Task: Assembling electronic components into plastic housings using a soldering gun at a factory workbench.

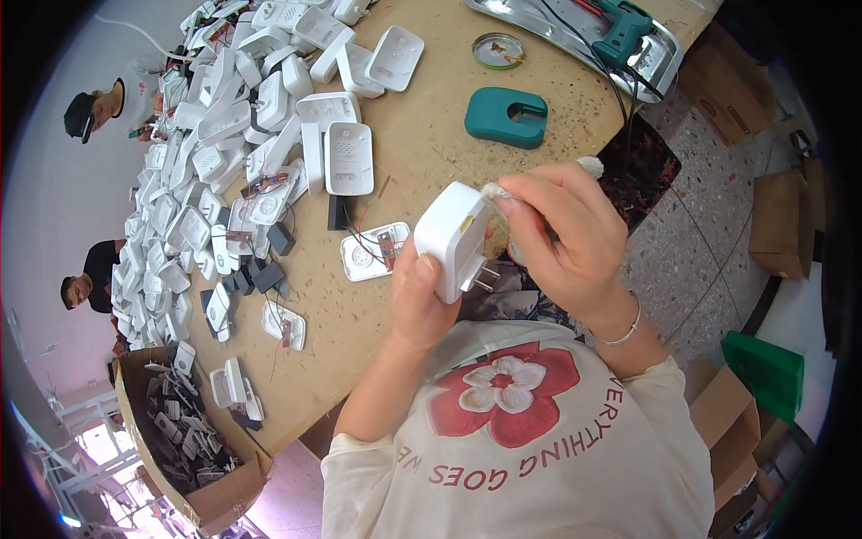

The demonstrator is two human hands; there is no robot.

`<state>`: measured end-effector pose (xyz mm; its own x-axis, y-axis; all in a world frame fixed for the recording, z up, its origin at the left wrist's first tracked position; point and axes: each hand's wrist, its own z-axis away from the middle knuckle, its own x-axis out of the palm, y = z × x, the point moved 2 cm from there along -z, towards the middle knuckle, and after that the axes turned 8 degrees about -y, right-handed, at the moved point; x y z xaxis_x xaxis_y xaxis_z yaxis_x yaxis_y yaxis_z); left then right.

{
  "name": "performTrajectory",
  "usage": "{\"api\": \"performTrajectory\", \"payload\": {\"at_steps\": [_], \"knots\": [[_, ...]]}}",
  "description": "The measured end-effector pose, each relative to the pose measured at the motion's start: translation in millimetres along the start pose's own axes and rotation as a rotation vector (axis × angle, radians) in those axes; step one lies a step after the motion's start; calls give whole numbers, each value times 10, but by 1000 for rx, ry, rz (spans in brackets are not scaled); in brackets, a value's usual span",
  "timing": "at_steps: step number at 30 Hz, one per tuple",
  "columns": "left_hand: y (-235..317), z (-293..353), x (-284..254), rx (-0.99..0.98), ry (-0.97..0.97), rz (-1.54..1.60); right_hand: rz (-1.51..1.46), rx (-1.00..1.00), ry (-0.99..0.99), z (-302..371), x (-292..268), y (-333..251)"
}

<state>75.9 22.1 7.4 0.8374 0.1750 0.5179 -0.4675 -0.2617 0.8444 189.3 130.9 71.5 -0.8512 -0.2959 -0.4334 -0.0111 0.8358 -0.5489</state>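
At the tan table [422,153], the left hand [418,301] grasps a white rounded plastic plug-in housing [448,238]; the right hand [570,235] pinches a whitish cloth [493,191] at its right edge

- Plug casing [445,235] in the left hand [418,301]: smooth plastic, softly glossy; its prongs [486,277] bare metal.
- Cloth [492,190] in the right hand [575,238]: rough, matt.
- Bench [359,328] beyond both hands: matt, speckled.
- Tray [525,13] beyond the right hand: shiny metal.
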Motion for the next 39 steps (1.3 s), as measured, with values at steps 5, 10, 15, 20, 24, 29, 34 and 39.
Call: {"api": "performTrajectory", "payload": {"at_steps": [5, 10, 15, 20, 24, 29, 34, 39], "knots": [[-12, 33, 9, -11, -4, -56, -129, 10, -45, 41, 85, -20], [58, 15, 105, 67, 92, -164, -213, 103, -68, 88, 127, -34], [53, 13, 113, 90, 119, -204, -272, 122, -48, 93, 188, -28], [60, 22, 108, 83, 151, -253, -335, 162, -58, 97, 202, -1], [58, 38, 78, 92, 131, -306, -350, 164, -61, 102, 203, 16], [55, 40, 33, 70, 121, -381, -370, 142, -68, 97, 193, 10], [61, 28, 17, 28, 128, -368, -411, 174, -105, 90, 181, 15], [61, 12, -7, 20, 130, -405, -512, 202, -136, 98, 184, 65]]}}
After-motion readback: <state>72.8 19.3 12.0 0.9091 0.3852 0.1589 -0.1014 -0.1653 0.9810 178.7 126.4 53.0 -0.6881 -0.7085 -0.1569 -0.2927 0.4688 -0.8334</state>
